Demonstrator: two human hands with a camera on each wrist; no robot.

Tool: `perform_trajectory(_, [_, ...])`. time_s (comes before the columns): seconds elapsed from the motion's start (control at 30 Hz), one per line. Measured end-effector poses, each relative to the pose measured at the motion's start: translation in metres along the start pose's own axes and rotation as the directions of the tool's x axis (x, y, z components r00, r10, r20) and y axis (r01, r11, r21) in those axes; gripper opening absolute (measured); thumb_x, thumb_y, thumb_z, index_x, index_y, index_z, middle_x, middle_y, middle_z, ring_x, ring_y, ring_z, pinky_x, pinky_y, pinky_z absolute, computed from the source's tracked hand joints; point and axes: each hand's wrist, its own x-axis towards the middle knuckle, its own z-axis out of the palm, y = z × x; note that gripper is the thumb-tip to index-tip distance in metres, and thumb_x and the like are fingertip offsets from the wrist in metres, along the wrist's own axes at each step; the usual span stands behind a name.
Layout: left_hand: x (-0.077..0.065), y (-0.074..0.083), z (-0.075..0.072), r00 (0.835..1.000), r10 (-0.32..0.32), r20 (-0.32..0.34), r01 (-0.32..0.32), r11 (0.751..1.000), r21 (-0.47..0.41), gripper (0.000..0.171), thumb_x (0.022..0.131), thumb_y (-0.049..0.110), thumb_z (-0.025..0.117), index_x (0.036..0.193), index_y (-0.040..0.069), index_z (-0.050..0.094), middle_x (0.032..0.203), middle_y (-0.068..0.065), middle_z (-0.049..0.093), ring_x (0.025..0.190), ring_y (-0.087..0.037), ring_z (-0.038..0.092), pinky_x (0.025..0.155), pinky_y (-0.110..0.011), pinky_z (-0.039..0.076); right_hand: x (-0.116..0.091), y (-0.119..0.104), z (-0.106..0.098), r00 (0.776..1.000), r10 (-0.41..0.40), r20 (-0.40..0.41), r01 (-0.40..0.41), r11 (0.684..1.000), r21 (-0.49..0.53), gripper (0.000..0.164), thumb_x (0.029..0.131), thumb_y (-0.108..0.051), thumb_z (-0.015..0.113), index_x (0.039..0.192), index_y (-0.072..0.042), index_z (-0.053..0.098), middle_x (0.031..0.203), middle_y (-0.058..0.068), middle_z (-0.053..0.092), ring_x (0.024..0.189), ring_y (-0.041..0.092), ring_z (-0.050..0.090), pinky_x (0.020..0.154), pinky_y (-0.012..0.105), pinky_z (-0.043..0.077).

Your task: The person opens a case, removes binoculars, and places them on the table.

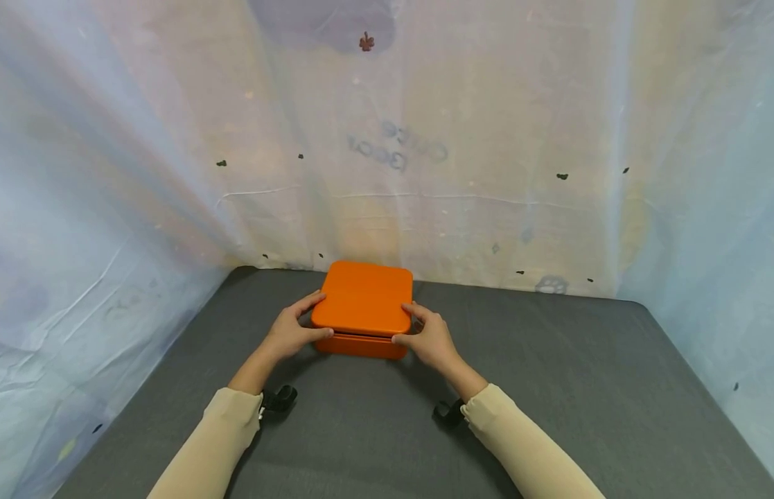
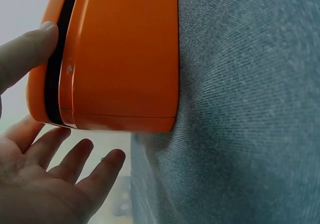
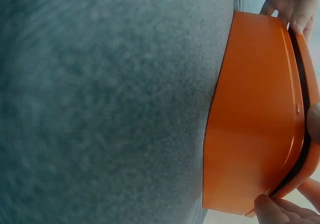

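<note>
Two sleeves [image 1: 208, 440], left fingers [image 1: 311, 301], right fingers [image 1: 417, 309] on one orange box [image 1: 365, 298]

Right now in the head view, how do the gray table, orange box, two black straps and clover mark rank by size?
Gray table
Orange box
Left black strap and right black strap: too alike to rank
Clover mark

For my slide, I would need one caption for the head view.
Left hand and right hand hold the lid of an orange box from both sides, on a grey surface.
</note>
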Motion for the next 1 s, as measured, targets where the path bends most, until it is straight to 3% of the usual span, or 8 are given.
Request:
perform_trajectory(0.23, [0.001, 0.002, 0.001, 0.997, 0.068, -0.035, -0.069, 0.997, -0.030, 0.082, 0.064, 0.040, 0.074, 0.134, 0.021, 0.036, 0.143, 0.002, 0.027, 0.129, -0.026, 0.028, 0.098, -0.049, 0.032, 0.002, 0.000, -0.002, 1.000, -0.018, -0.010, 0.018, 1.000, 0.000, 0.066, 0.069, -0.018, 0.073, 0.129, -0.015, 0.045, 0.140, 0.005, 0.033, 0.124, 0.021, 0.038, 0.094, 0.037, 0.040])
perform_trajectory(0.43, [0.001, 0.006, 0.003, 0.995, 0.088, -0.053, -0.093, 0.992, -0.090, 0.081, 0.064, 0.037, 0.075, 0.134, 0.022, 0.037, 0.144, 0.003, 0.024, 0.128, -0.024, 0.030, 0.093, -0.044, 0.039, 0.002, -0.003, -0.006, 1.000, -0.017, -0.012, 0.017, 1.000, -0.026, 0.066, 0.070, -0.018, 0.073, 0.129, -0.017, 0.045, 0.140, 0.005, 0.033, 0.125, 0.020, 0.036, 0.094, 0.037, 0.040])
perform_trajectory(0.87, [0.002, 0.017, 0.005, 0.991, 0.104, -0.079, -0.110, 0.991, -0.076, 0.078, 0.065, 0.038, 0.074, 0.133, 0.024, 0.038, 0.144, 0.005, 0.025, 0.129, -0.019, 0.028, 0.095, -0.046, 0.037, 0.003, -0.009, -0.018, 0.999, -0.036, -0.011, 0.036, 0.999, -0.019, 0.064, 0.070, -0.016, 0.073, 0.128, -0.016, 0.045, 0.139, 0.004, 0.035, 0.125, 0.021, 0.036, 0.094, 0.040, 0.040])
perform_trajectory(1.0, [0.001, 0.022, 0.006, 0.988, 0.124, -0.092, -0.132, 0.988, -0.082, 0.078, 0.065, 0.037, 0.074, 0.133, 0.023, 0.038, 0.144, 0.004, 0.025, 0.129, -0.020, 0.029, 0.094, -0.047, 0.038, -0.002, -0.022, -0.025, 0.999, -0.030, 0.016, 0.030, 1.000, 0.007, 0.065, 0.071, -0.012, 0.072, 0.129, -0.011, 0.043, 0.139, 0.009, 0.033, 0.126, 0.024, 0.034, 0.094, 0.042, 0.039])
